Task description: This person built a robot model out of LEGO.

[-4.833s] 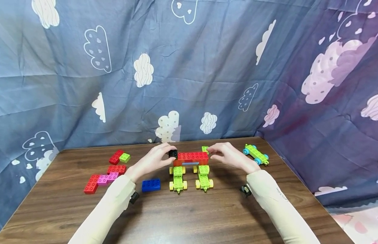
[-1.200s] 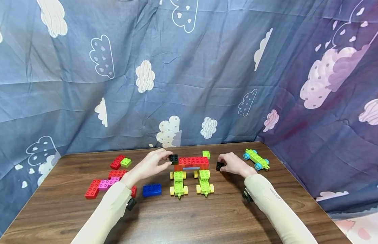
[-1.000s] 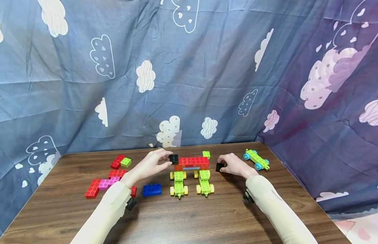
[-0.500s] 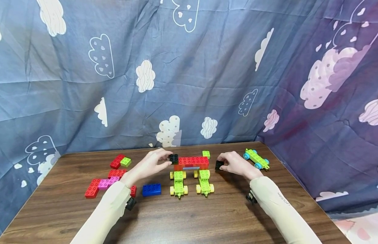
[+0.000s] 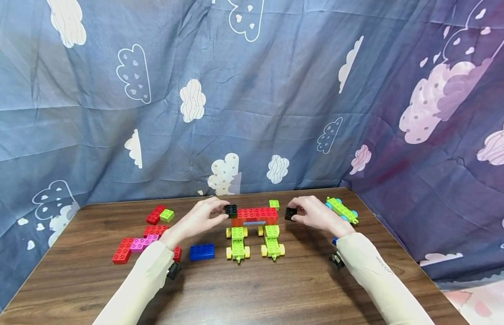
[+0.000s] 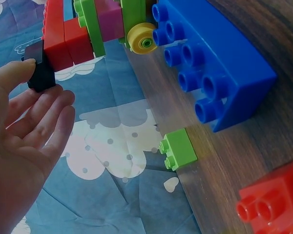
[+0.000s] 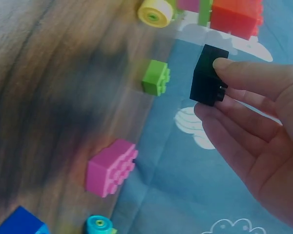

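My left hand (image 5: 201,220) pinches a black brick (image 5: 231,210) at the left end of a row of red bricks (image 5: 257,213). In the left wrist view that black brick (image 6: 40,67) meets the red end face. The red row tops a built model standing on two lime-green wheeled bases (image 5: 237,242) with yellow wheels. To the right of the model, my right hand (image 5: 313,215) holds a second black brick (image 5: 290,214) between thumb and fingers, apart from the red row. The right wrist view shows this black brick (image 7: 207,75) raised, its studs partly hidden by fingers.
Left on the table lie red bricks (image 5: 123,251), pink bricks (image 5: 142,243) and a blue brick (image 5: 202,252). A small green brick (image 5: 274,205) sits behind the model. At right are a green car base (image 5: 342,211) with blue wheels and a pink brick (image 7: 110,168).
Since the oldest frame, my right hand has left the red row's right end and picked up a black brick. Lately it has lifted that brick slightly and moved it toward the model. My left hand stays put.
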The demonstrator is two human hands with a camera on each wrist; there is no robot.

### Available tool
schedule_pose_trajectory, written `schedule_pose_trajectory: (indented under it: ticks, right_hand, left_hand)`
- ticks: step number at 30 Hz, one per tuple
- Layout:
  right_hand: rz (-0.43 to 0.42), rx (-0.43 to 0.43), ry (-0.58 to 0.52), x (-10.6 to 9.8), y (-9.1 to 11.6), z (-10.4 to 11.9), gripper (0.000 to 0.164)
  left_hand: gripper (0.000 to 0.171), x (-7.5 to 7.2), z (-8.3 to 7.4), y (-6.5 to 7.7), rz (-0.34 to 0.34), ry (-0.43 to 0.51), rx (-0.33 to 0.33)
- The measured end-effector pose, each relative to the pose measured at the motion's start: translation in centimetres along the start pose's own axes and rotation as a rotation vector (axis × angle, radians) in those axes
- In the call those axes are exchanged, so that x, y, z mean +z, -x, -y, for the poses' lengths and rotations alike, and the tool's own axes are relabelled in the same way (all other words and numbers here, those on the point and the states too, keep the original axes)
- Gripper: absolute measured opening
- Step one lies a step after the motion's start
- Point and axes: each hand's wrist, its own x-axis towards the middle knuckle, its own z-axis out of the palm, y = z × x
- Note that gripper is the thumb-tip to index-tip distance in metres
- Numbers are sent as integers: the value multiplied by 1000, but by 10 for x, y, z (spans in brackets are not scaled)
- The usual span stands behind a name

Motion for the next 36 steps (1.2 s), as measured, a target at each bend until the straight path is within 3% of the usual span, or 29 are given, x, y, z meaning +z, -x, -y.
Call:
schedule_pose_trajectory:
  ticks: [6, 26, 36]
  right_hand:
    - [-53, -47, 35, -7, -2, 9, 21]
    - [-86, -148, 61, -16, -9, 33, 26]
    - [-52, -126, 57, -15, -13, 36, 27]
  left_hand:
    - [32, 1, 1, -1, -9, -16, 19]
    - [32, 1, 1, 2, -11, 11, 10]
    - [33, 1, 0, 2, -3, 30, 9]
